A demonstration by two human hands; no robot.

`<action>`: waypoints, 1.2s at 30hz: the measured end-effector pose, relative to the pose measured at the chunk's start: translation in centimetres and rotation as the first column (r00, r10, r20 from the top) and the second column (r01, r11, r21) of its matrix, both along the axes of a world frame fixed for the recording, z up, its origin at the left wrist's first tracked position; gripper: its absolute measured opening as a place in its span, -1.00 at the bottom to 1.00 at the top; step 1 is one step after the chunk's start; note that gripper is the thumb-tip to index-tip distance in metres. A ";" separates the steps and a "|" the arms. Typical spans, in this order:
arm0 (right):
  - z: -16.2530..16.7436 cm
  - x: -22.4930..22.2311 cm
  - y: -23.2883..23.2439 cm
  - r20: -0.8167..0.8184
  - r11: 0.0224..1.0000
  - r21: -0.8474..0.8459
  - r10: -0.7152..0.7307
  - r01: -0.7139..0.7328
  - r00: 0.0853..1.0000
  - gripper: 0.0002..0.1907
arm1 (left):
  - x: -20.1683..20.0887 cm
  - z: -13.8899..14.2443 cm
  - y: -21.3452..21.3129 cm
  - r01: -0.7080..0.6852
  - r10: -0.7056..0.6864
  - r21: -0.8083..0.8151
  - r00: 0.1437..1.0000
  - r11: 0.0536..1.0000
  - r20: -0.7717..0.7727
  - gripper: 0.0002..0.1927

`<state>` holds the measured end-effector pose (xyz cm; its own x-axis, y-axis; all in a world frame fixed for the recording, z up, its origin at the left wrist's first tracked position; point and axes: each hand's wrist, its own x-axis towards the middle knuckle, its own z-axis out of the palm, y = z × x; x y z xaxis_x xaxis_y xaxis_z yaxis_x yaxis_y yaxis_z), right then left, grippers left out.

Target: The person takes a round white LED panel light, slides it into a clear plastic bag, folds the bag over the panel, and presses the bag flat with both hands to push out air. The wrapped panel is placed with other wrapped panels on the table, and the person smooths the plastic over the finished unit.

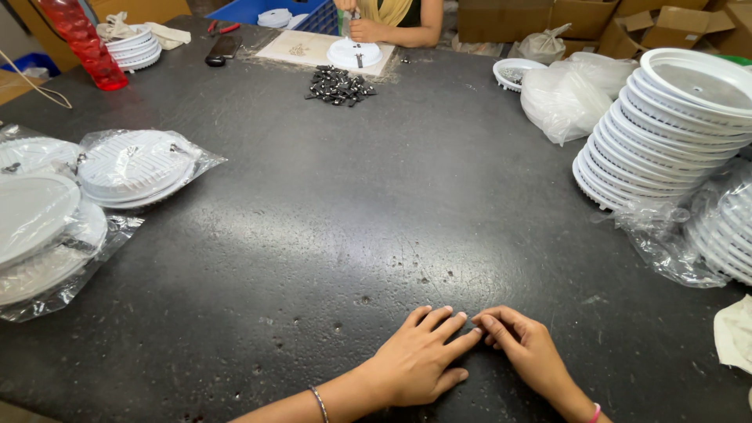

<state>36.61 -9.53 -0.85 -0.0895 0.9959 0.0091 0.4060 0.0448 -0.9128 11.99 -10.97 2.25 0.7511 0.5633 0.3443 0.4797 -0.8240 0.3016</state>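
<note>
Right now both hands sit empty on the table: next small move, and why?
Probably reach the right hand toward the leaning stack of white round discs on the right. Both it and the left hand lie flat on the dark table, holding nothing.

Both your hands are down low near the bottom edge, palms facing down. Your left hand (419,356) lies flat with fingers spread a bit and pointing up-right, thin bracelet on that wrist. Your right hand (526,351) is curled a little, fingers bent and angled left, so its fingertips meet the left ones. There's a pink band on the right wrist.
</note>
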 end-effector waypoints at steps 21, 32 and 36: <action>3.1 -1.4 -1.9 0.158 0.932 0.354 -0.138 0.074 0.978 -0.59 | 3.5 0.0 0.9 -0.271 0.241 0.075 0.929 0.960 0.282 -0.15; 2.0 -0.6 -1.8 0.472 0.908 0.324 0.089 -0.267 0.877 -0.29 | 3.6 -0.5 0.1 0.008 -0.048 0.279 0.989 0.960 0.137 -0.15; 0.1 -0.8 -1.4 0.850 0.705 0.301 0.106 -0.642 0.515 -0.22 | 4.2 -2.1 -0.2 0.097 -0.097 0.003 0.984 0.995 0.148 -0.15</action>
